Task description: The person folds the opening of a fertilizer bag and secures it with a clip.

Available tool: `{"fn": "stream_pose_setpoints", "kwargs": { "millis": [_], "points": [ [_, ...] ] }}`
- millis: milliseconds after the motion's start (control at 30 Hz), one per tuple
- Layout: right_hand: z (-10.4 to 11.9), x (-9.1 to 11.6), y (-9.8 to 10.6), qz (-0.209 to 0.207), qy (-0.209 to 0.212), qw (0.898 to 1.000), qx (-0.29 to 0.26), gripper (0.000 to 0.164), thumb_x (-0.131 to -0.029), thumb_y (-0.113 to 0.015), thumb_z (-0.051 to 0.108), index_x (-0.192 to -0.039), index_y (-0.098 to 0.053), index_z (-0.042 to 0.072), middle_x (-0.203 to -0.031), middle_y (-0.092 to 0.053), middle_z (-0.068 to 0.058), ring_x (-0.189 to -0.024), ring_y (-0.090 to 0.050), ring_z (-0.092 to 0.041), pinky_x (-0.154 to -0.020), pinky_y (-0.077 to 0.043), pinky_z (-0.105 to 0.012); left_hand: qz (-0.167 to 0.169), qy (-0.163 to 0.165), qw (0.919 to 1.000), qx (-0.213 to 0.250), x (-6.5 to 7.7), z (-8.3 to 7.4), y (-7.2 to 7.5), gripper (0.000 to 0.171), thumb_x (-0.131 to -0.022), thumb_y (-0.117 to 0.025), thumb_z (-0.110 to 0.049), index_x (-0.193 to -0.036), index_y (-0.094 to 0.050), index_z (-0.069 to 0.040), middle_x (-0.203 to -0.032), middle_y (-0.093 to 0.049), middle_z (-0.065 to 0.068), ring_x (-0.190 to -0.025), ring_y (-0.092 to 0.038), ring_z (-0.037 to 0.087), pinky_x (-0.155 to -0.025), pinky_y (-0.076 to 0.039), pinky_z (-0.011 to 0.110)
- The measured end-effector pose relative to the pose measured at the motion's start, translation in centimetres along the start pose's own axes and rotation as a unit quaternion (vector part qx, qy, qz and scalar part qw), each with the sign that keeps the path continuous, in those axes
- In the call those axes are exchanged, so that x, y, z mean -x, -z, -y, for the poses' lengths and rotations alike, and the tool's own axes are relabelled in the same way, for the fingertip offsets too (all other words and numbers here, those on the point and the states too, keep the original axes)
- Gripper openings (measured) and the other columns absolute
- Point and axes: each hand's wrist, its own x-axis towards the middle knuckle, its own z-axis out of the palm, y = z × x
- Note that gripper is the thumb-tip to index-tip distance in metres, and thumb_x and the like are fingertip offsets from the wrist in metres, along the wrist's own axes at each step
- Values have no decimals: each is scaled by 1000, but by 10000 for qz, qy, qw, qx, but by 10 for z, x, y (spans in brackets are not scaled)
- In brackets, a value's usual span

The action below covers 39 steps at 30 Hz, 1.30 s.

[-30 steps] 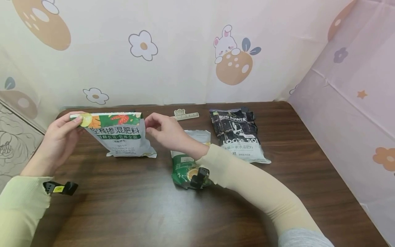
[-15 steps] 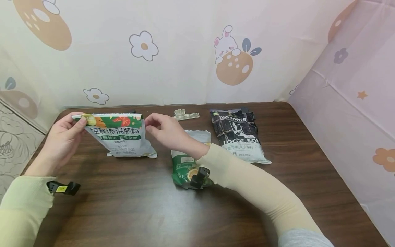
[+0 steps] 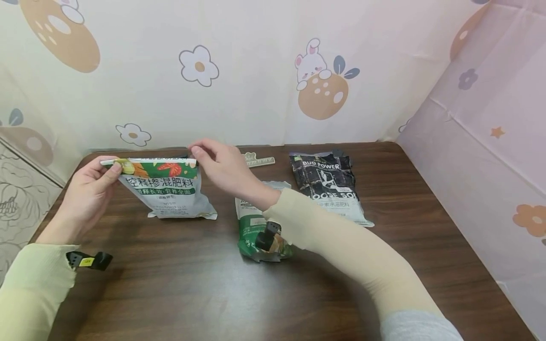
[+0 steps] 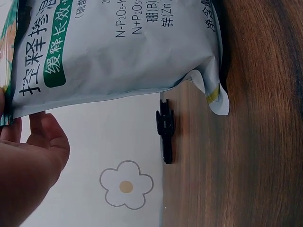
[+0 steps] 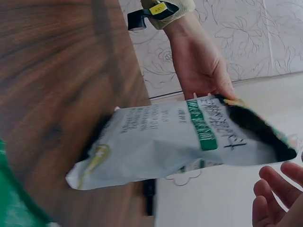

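A white fertilizer bag (image 3: 164, 192) stands upright at the left of the table, its green, fruit-printed top folded over toward me. My left hand (image 3: 91, 189) pinches the left end of that fold, thumb in front and fingers behind. Beside the fold's other end is my right hand (image 3: 226, 166); in the right wrist view its fingers (image 5: 272, 189) are loosely bent and apart from the bag. Behind the bag, the left wrist view shows a black clip (image 4: 165, 130) lying near the table's back edge.
A green-and-white bag (image 3: 253, 232) lies partly under my right forearm. Right of it is a black-and-white bag (image 3: 328, 180) lettered "BUD POWER". A pale, ruler-like clip (image 3: 260, 161) lies at the back. Patterned cloth (image 3: 251, 94) hangs behind the wooden table (image 3: 204, 284).
My right hand has moved up and slightly left, from beside the bag's right side to the fold's right end. The left hand has shifted slightly right, still pinching the fold.
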Motion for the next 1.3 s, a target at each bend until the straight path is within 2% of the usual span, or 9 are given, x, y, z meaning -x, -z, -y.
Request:
{"fn": "stream_pose_setpoints", "kwargs": {
  "millis": [100, 200, 433, 533, 733, 900, 1033, 1167, 1300],
  "points": [
    [12, -8, -1, 114, 249, 9995, 186, 31, -106, -50, 26, -132, -63, 14, -110, -68, 4, -94, -61, -3, -83, -45, -17, -3, -20, 10000, -61, 1, 0, 0, 14, -101, -53, 0, -109, -64, 1, -101, -70, 6, -92, -64, 12, -83, -49, 20],
    [25, -18, -3, 281, 541, 9958, 689, 32, -105, -52, 23, -133, -62, 13, -113, -69, 5, -92, -61, -2, -81, -43, -15, -1, -47, 9999, -103, 1, 0, -1, 14, -101, -53, 0, -109, -64, 1, -101, -70, 6, -93, -64, 12, -84, -49, 19],
    [48, -35, -15, 778, 1030, 9764, 1733, 31, -104, -53, 24, -132, -66, 17, -119, -68, 9, -89, -59, 3, -79, -40, -13, 16, -119, 9999, -91, 1, 0, 1, 16, -101, -51, 2, -110, -64, 1, -102, -70, 5, -94, -64, 12, -84, -49, 20],
    [58, -41, -24, 1024, 1005, 9664, 2135, 31, -104, -53, 27, -132, -66, 22, -118, -67, 14, -94, -58, 4, -78, -40, -12, 20, -132, 9999, -20, 1, 0, 3, 16, -101, -50, 3, -110, -64, 2, -102, -71, 6, -94, -64, 12, -84, -50, 20],
    [72, -55, -43, 1435, 660, 9363, 3137, 34, -104, -51, 34, -137, -60, 32, -122, -62, 19, -108, -55, 5, -78, -44, -16, -8, -179, 9998, 84, 2, 3, 5, 17, -101, -49, 5, -109, -64, 2, -102, -71, 6, -94, -65, 11, -84, -50, 20],
    [70, -60, -53, 1636, 431, 9183, 3580, 22, -105, -49, 32, -113, -70, 32, -97, -64, 14, -90, -55, -2, -69, -44, -20, -40, -202, 9997, 100, 4, 4, 5, 17, -100, -49, 5, -110, -63, 2, -102, -71, 6, -94, -65, 11, -83, -50, 20],
    [67, -59, -54, 1568, 320, 9147, 3711, 20, -105, -48, 33, -99, -67, 29, -84, -60, 13, -79, -53, -4, -64, -43, -21, -68, -166, 9998, 84, 4, 3, 3, 17, -100, -51, 4, -112, -63, 2, -103, -70, 6, -95, -64, 11, -84, -50, 20],
    [66, -58, -55, 1542, 302, 9132, 3761, 18, -105, -49, 34, -103, -67, 29, -87, -61, 14, -79, -54, -4, -64, -44, -22, -57, -275, 9995, -175, 4, 1, -2, 18, -100, -51, 6, -112, -63, 3, -104, -67, 5, -94, -62, 11, -84, -49, 20],
    [65, -56, -56, 1536, 414, 9021, 4012, 14, -104, -52, 31, -108, -65, 28, -94, -60, 14, -84, -55, -4, -66, -47, -22, -112, -513, 9980, -357, 2, 1, -9, 18, -99, -51, 10, -113, -63, 6, -106, -64, 6, -93, -61, 12, -83, -49, 21]
  ]
}}
